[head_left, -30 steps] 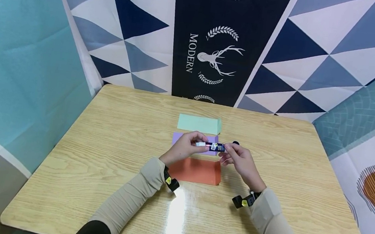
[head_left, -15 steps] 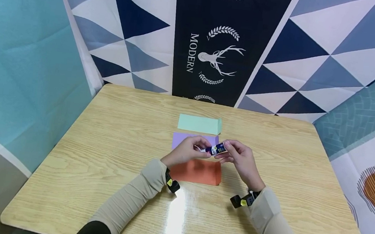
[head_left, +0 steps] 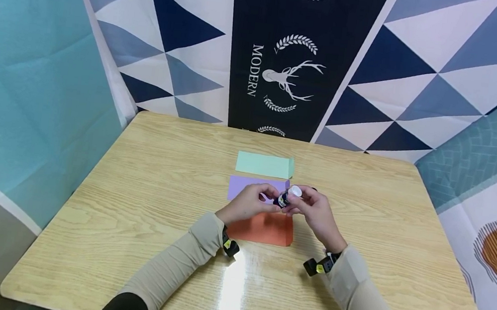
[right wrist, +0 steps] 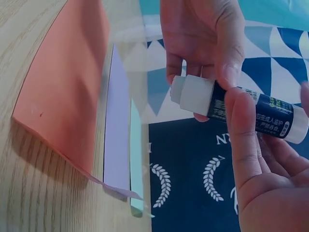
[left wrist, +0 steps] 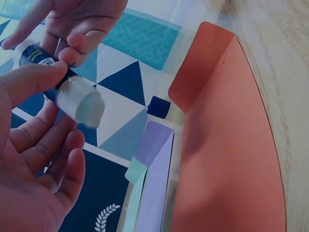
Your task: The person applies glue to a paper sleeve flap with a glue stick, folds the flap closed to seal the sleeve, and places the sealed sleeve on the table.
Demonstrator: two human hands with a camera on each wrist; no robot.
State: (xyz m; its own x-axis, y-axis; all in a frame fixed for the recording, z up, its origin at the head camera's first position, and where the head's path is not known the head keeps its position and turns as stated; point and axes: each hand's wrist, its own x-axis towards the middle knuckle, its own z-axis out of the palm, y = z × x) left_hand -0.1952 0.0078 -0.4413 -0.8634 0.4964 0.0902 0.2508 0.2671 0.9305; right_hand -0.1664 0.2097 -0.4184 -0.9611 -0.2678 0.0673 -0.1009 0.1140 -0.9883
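Right wrist: glue-stick lettering [right wrist: 274,116] (head: illegible)

"MODERN" [head_left: 255,71], white capitals running sideways, on black panel [head_left: 307,25] of wall cloth [head_left: 194,18], far side, left of white deer head [head_left: 275,76] with antlers. White leaf wreaths [head_left: 296,43] on same panel. Its bottom edge: one cut-off letter, unclear. Right wrist view: only letter fragments on panel. Glue stick [right wrist: 268,115] has dark label [right wrist: 282,124]: white Chinese characters, too small to read surely; yellow-green print [right wrist: 277,104] above them, illegible.
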